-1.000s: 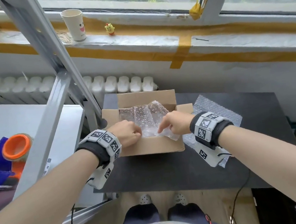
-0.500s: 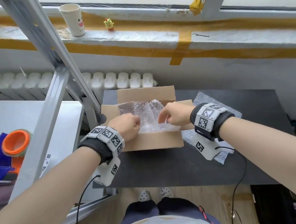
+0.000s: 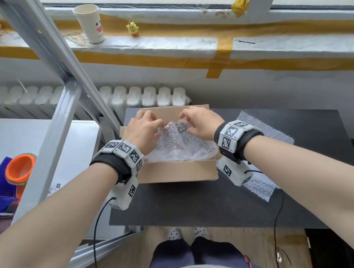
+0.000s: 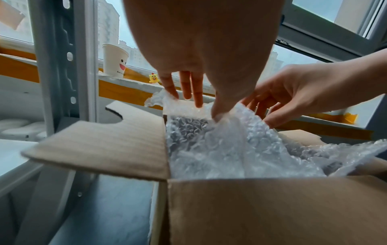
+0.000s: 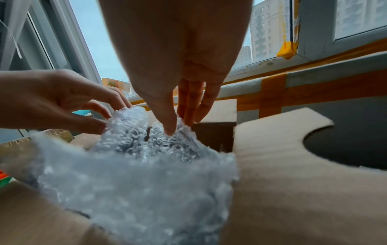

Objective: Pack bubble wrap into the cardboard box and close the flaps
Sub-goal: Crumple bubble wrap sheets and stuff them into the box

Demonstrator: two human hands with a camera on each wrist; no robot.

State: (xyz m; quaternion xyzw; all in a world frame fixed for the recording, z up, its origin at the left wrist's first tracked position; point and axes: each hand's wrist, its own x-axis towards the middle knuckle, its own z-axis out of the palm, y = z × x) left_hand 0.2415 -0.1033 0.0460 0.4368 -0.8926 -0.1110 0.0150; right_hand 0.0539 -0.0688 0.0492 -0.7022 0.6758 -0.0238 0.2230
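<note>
Both hands pinch the bubble wrap (image 3: 179, 142), left hand (image 3: 142, 131) and right hand (image 3: 200, 122), tucking it into the cardboard box (image 3: 177, 170) at the bench's far-left corner; flaps not yet closed.

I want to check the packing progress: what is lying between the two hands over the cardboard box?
A raised ridge of bubble wrap lies between the left hand and right hand, both pinching it above the cardboard box; the head view shows this.

Both forearms stretched forward, left hand (image 3: 143, 131) and right hand (image 3: 202, 122) close together, fingertips pinching downward
</note>
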